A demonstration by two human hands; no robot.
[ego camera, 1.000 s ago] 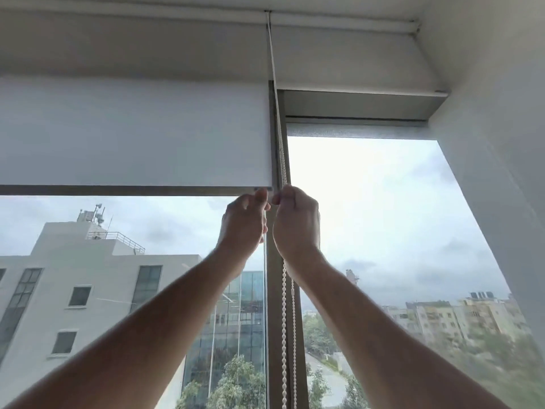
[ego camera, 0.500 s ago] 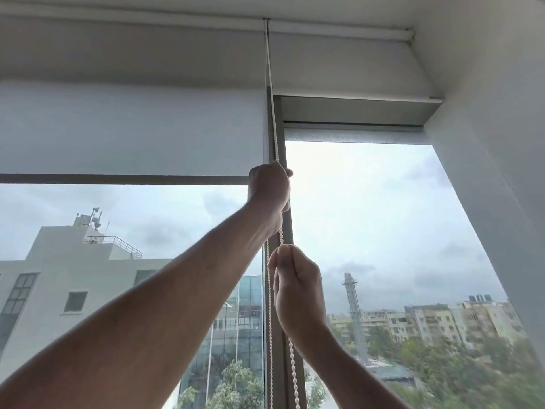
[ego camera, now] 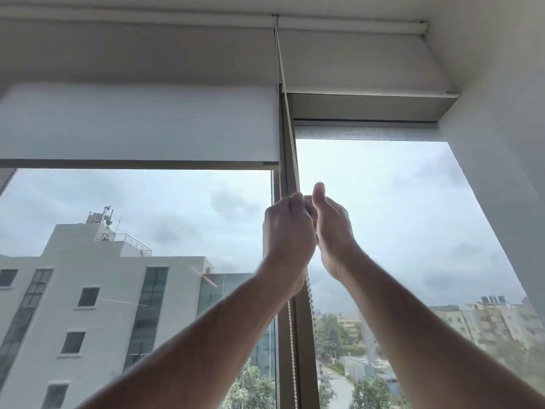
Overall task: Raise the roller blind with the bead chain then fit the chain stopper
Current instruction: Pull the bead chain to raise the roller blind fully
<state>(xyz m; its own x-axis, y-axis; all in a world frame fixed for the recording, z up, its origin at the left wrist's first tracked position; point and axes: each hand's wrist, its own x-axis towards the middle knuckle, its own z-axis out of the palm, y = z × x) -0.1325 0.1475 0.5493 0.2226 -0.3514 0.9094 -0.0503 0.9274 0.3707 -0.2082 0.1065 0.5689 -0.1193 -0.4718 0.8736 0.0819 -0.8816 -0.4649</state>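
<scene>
Both forearms and hands (ego camera: 306,231) are bare: no sleeves, rings or watch.

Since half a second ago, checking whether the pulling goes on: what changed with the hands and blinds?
The left hand came down the bead chain and the right hand rose to meet it; both grip side by side. The left blind stays partly lowered, the right blind raised.
</scene>
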